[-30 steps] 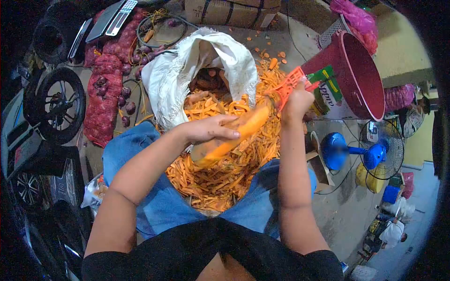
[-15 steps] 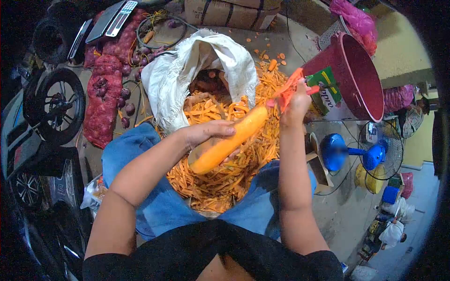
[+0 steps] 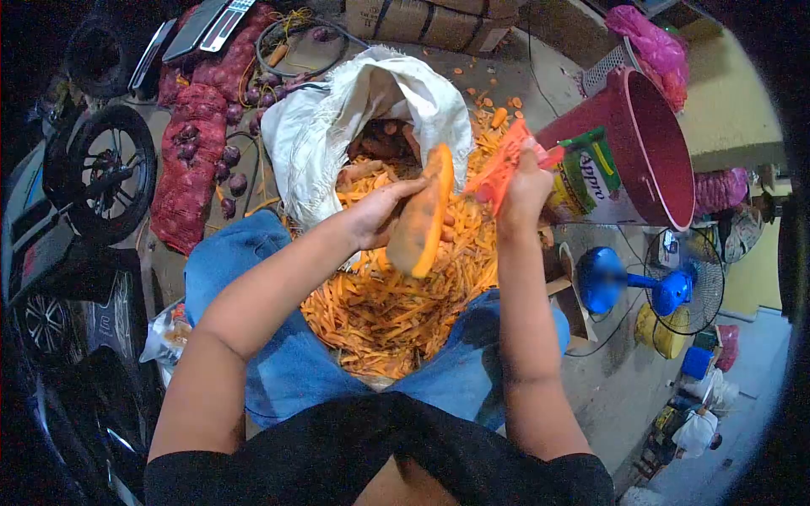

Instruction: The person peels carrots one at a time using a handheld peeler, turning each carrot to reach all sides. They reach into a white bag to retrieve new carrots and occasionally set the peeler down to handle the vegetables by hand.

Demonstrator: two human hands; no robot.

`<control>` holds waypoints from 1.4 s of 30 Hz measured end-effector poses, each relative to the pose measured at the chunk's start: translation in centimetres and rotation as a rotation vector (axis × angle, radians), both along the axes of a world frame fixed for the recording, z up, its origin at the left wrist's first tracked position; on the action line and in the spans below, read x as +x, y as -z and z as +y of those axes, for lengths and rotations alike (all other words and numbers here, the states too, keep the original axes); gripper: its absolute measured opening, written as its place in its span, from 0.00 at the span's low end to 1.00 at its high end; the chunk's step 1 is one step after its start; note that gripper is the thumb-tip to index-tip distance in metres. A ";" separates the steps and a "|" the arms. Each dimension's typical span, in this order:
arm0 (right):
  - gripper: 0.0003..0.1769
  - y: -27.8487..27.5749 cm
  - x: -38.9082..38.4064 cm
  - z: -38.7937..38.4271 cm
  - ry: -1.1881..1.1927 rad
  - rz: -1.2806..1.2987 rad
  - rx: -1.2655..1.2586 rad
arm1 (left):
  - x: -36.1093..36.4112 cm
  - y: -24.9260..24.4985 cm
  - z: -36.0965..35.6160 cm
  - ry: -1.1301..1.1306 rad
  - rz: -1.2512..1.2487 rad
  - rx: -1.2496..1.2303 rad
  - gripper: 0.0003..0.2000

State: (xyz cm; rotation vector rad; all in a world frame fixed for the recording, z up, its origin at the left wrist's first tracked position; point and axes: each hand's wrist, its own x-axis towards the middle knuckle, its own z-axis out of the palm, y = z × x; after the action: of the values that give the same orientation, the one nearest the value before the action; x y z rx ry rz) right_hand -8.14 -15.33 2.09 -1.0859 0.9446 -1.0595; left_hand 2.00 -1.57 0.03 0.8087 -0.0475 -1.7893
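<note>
My left hand (image 3: pixel 381 212) is closed around a thick carrot (image 3: pixel 424 221). One long side of it is bright orange and peeled; the side facing me is dull brown skin. In my right hand (image 3: pixel 526 187) is an orange-red peeler (image 3: pixel 504 169), held just right of the carrot and apart from it. Its blade is too blurred to make out. Below both hands, a heap of carrot peelings (image 3: pixel 380 312) lies between my knees. A white woven sack (image 3: pixel 304 152) stands open beyond, with unpeeled carrots inside its mouth.
To the right are a tilted dark red bucket (image 3: pixel 620 143) and a blue fan (image 3: pixel 671 291). Red net bags of onions (image 3: pixel 186 169) and a motorcycle wheel (image 3: pixel 110 173) stand at left. A cardboard box (image 3: pixel 430 25) lies at the back.
My left hand has turned the carrot more upright, bringing its unpeeled side toward me. The peeler has shifted slightly and is now clear of the carrot's tip.
</note>
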 end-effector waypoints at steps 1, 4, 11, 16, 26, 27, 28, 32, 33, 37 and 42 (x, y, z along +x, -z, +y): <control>0.11 -0.1 0.4 1.0 -0.004 0.001 -0.001 | -0.2 -0.4 -0.2 -0.070 -0.032 0.059 0.19; 0.11 -0.8 1.3 3.4 -0.109 0.213 -0.301 | 0.0 1.2 -1.0 -0.218 -0.038 -0.037 0.20; 0.11 -0.3 1.5 5.0 -0.169 0.197 -0.337 | -0.3 1.2 -1.2 -0.187 0.041 0.101 0.21; 0.11 0.8 1.6 6.1 -0.184 0.255 -0.462 | -1.2 1.6 -1.6 -0.216 -0.167 0.075 0.21; 0.10 2.1 -0.2 -2.9 0.210 0.161 -0.283 | -1.6 0.1 -0.4 0.100 -0.207 0.188 0.19; 0.10 1.0 0.5 -0.8 0.088 0.202 -0.339 | -1.2 0.8 -0.5 0.042 -0.166 0.169 0.18; 0.10 0.0 0.9 2.0 -0.036 0.241 -0.393 | -1.0 1.1 -0.5 -0.017 -0.125 0.151 0.18; 0.12 0.6 1.4 6.4 -0.223 0.333 -0.466 | -1.3 0.7 -0.6 -0.126 -0.332 0.010 0.17; 0.12 0.7 1.4 6.6 -0.220 0.430 -0.557 | -1.2 0.6 -0.4 -0.126 -0.331 0.011 0.17; 0.10 1.2 0.0 -1.5 0.207 0.480 -0.587 | -1.8 -1.6 0.4 0.200 -0.560 0.064 0.19; 0.09 0.6 -0.9 -2.8 0.265 0.073 -0.279 | -1.2 -2.4 0.4 0.174 -0.339 0.094 0.22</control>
State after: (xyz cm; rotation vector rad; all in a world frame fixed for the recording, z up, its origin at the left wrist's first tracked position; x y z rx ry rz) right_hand -9.02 -18.18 1.53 -1.2572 1.0398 -1.4085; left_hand 0.77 -1.13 2.38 1.2001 -0.2643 -1.8080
